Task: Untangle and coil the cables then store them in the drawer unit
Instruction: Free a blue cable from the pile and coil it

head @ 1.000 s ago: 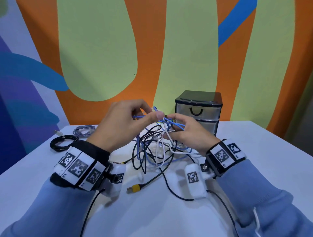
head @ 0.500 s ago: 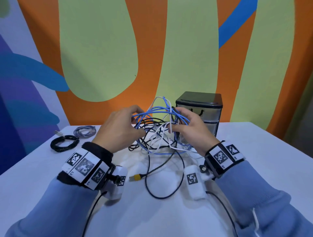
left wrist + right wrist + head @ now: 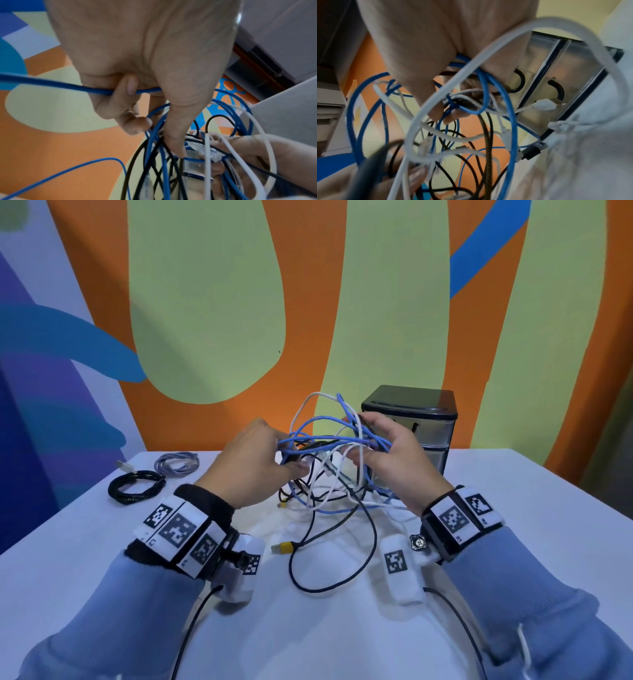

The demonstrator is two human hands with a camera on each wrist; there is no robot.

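A tangle of blue, white and black cables (image 3: 329,453) hangs between both hands above the white table (image 3: 102,542). My left hand (image 3: 253,463) grips blue strands at the tangle's left side; in the left wrist view its curled fingers (image 3: 123,94) hold a blue cable (image 3: 51,84). My right hand (image 3: 390,460) grips the right side, fingers (image 3: 436,108) curled round blue and white loops (image 3: 481,94). A black cable with a yellow plug (image 3: 284,547) trails onto the table. The small drawer unit (image 3: 414,412) stands behind my right hand, its drawers closed.
Two coiled cables lie at the table's far left: a black one (image 3: 135,487) and a grey one (image 3: 176,463). A painted wall rises right behind the table. Camera leads run from both wrists toward the near edge.
Both hands have lifted the tangle higher and drawn slightly apart, so loops now stand up in front of the drawer unit. The black cable's loop on the table has shifted.
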